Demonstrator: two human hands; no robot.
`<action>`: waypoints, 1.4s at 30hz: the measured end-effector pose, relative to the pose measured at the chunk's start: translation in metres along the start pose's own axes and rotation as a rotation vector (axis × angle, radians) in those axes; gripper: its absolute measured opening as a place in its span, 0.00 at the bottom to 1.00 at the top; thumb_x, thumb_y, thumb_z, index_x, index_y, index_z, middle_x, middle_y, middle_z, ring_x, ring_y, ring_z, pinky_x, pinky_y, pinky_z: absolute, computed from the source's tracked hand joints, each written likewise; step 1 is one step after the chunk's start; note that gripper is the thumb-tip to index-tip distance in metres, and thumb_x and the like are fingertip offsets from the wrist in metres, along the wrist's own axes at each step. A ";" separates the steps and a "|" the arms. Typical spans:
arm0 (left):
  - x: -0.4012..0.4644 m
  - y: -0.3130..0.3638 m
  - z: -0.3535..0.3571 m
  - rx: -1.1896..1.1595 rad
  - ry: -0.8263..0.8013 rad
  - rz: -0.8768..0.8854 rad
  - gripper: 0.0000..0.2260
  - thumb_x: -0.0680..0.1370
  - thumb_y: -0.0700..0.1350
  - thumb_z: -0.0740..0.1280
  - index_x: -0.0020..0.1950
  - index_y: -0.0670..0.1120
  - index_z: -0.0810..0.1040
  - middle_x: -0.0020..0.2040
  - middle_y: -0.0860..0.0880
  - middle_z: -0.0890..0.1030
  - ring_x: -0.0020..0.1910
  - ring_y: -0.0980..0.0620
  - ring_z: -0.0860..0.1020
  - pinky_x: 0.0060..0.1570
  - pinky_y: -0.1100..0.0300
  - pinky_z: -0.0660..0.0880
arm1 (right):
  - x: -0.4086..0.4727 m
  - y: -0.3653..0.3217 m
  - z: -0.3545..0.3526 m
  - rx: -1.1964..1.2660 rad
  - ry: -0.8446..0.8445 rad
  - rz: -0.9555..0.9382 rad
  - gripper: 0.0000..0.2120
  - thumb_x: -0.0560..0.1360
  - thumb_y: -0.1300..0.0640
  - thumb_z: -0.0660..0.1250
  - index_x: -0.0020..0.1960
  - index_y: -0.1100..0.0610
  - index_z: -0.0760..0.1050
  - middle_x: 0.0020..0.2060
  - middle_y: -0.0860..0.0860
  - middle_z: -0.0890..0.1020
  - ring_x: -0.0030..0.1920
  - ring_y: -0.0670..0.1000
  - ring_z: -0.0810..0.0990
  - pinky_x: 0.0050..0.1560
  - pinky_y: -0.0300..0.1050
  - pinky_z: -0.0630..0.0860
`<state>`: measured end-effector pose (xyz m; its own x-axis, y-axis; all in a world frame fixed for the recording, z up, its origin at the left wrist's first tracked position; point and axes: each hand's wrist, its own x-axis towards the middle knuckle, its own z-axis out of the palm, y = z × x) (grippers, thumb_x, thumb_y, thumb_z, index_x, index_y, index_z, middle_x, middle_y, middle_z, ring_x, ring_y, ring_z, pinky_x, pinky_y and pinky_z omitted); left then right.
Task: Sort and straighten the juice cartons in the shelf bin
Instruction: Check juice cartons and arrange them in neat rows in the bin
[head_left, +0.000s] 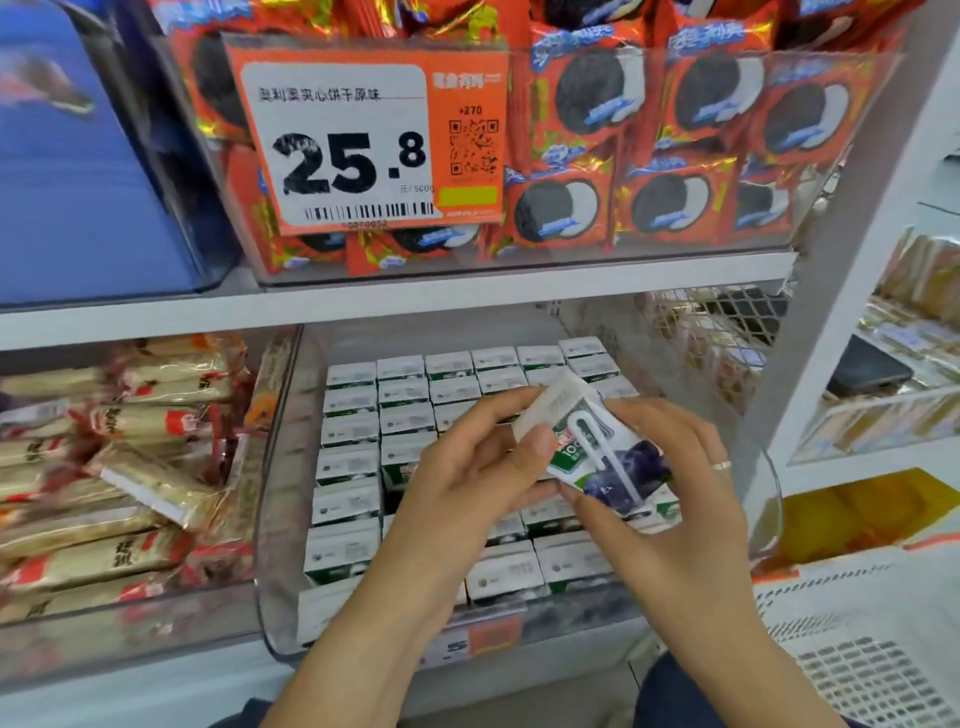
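Note:
A small juice carton (597, 452) with a green, white and dark blue print and a straw taped to its side is held tilted above the clear shelf bin (275, 519). My left hand (467, 467) grips its upper left end. My right hand (670, 467), with a ring on one finger, grips its lower right end. Below the hands, several upright juice cartons (353, 431) stand in neat rows, white tops up. The hands hide the bin's middle and right rows.
Left of the bin lies a heap of beige wrapped snack packs (114, 467). Above, a shelf bin of red cookie packs (649, 156) carries an orange price tag (363, 140) reading 25.8. A white mesh basket (857, 649) sits at the lower right.

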<state>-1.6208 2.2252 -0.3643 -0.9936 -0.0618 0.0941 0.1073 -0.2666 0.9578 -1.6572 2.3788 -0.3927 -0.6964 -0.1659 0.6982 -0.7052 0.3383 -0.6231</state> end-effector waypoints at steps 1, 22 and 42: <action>0.000 0.000 0.000 -0.009 -0.007 -0.003 0.15 0.69 0.50 0.70 0.55 0.54 0.82 0.50 0.49 0.85 0.52 0.52 0.82 0.47 0.61 0.79 | 0.000 0.001 -0.001 -0.011 0.000 -0.012 0.29 0.64 0.62 0.74 0.61 0.46 0.70 0.54 0.48 0.72 0.55 0.32 0.70 0.51 0.24 0.68; 0.006 0.002 -0.003 0.045 0.025 -0.114 0.23 0.63 0.53 0.79 0.57 0.54 0.82 0.51 0.49 0.85 0.48 0.50 0.83 0.42 0.60 0.79 | -0.002 -0.012 -0.007 0.155 -0.169 0.314 0.26 0.67 0.43 0.75 0.63 0.37 0.71 0.52 0.35 0.78 0.54 0.35 0.76 0.48 0.25 0.72; 0.009 -0.007 -0.001 -0.099 0.134 -0.125 0.26 0.59 0.52 0.74 0.55 0.45 0.80 0.46 0.44 0.84 0.42 0.51 0.82 0.34 0.62 0.78 | 0.012 -0.004 -0.022 0.511 -0.172 0.714 0.27 0.57 0.44 0.74 0.54 0.50 0.79 0.46 0.51 0.85 0.47 0.48 0.82 0.44 0.38 0.79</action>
<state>-1.6302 2.2252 -0.3704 -0.9867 -0.1479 -0.0670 -0.0071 -0.3732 0.9277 -1.6601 2.3955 -0.3745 -0.9735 -0.2239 0.0467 -0.0403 -0.0331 -0.9986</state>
